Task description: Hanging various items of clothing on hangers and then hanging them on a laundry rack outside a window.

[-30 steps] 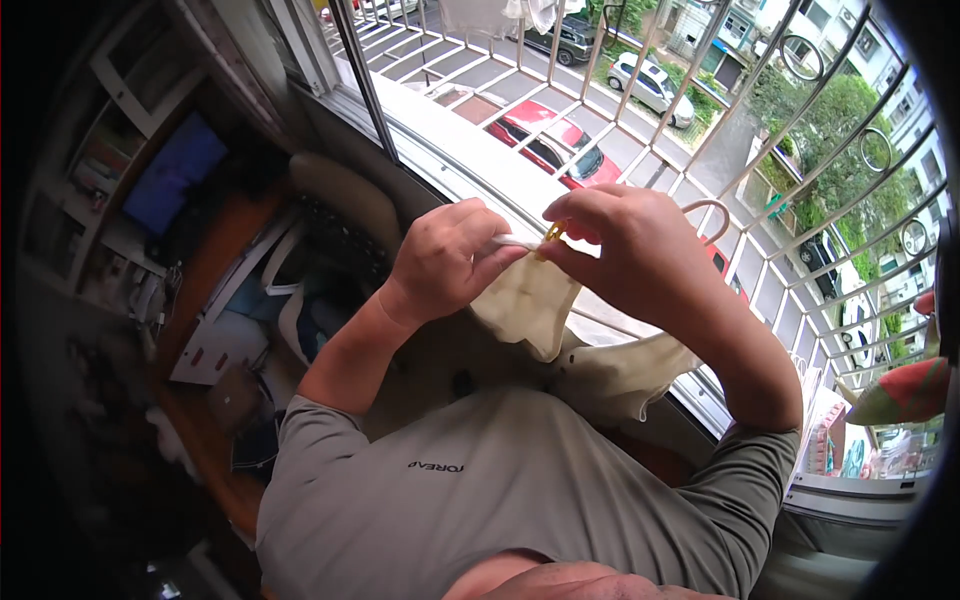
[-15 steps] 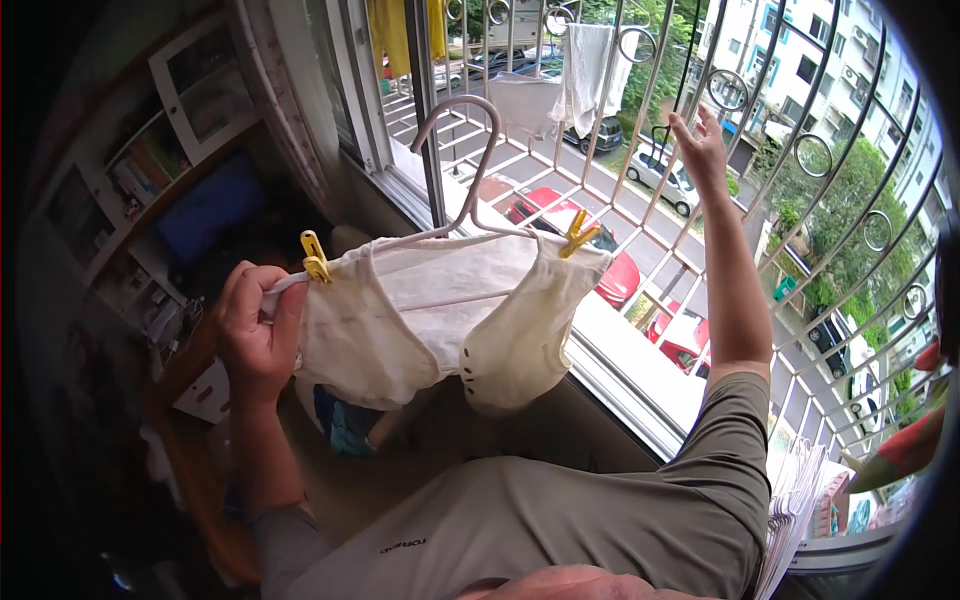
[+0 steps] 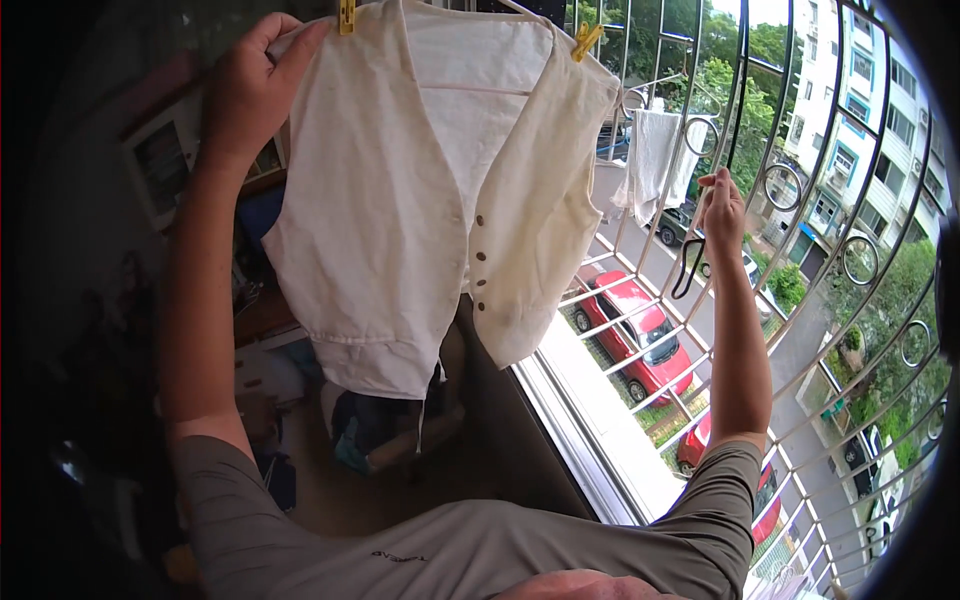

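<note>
Hanger: mostly cut off by the top edge of the frame; only its pale bar shows through the neckline. Cream vest point(image 3: 430, 190), upper centre, buttoned, pinned at both shoulders by yellow pegs point(image 3: 585, 40). Left hand point(image 3: 250, 85), upper left: fingers clenched on the vest's shoulder edge, fabric pinched under the thumb. Right hand point(image 3: 722, 210), right of centre, against the window grille point(image 3: 800, 300): fingers closed on a dark loop point(image 3: 685, 270) hanging below; its kind is unclear. White cloth point(image 3: 655, 160) hangs outside the bars. Red car point(image 3: 632, 330) below. Shelves at far left dim, contents unreadable.
</note>
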### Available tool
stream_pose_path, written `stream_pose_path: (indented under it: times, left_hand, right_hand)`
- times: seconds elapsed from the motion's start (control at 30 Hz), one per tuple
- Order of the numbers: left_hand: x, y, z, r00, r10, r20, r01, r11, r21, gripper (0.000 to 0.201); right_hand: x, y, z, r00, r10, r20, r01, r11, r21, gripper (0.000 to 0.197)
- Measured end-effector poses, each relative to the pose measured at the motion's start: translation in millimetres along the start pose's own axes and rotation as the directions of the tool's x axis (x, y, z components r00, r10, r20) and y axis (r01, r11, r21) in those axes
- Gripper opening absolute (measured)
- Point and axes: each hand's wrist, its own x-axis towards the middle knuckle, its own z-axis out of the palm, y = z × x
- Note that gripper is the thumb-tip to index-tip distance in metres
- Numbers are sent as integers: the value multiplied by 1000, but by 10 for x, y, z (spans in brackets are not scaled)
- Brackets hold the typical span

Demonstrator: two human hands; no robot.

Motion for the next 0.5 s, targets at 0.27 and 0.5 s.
stream_pose_path:
  times: [0.27,0.5]
  left_hand:
    - [1215,284,348,979,-11,-202,63,965,253,36]
    - [1792,361,549,959,-150,-242,216,937,275,40]
  right_hand:
    - [-1855,-285,-862,900,409,152,-436,862,260,36]
    - [-2723,-96,-1695,841,514,169,-540,821,187,34]
